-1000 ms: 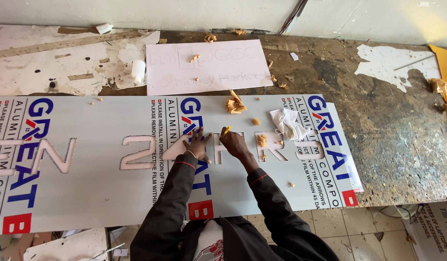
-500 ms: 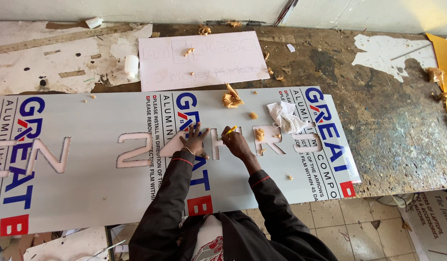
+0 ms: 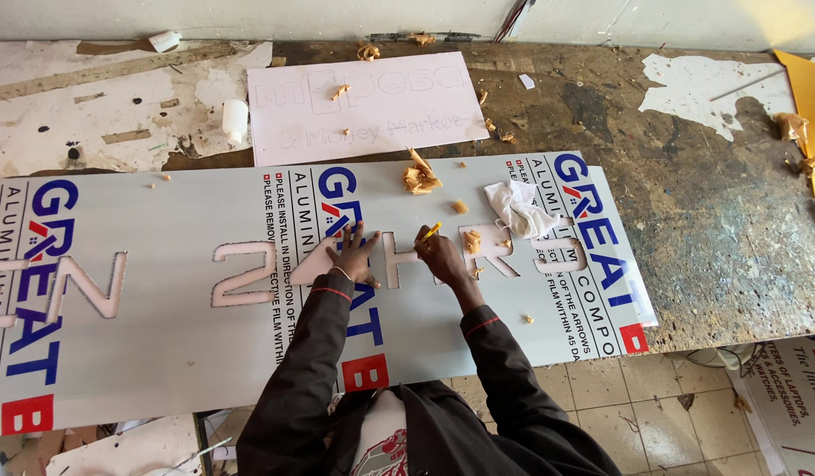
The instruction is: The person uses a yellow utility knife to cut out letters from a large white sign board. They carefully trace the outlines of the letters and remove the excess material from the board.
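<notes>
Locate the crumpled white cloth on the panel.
In the head view, the crumpled white cloth lies on the grey panel, right of the right hand, beside the cut-out letters.

Soft, even daylight fills the scene, brightest toward the top right corner far beyond the hands, where a yellowish glow washes the wall. Shadows are faint. Focus is sharp around the hands; straight edges bow slightly outward.
</notes>
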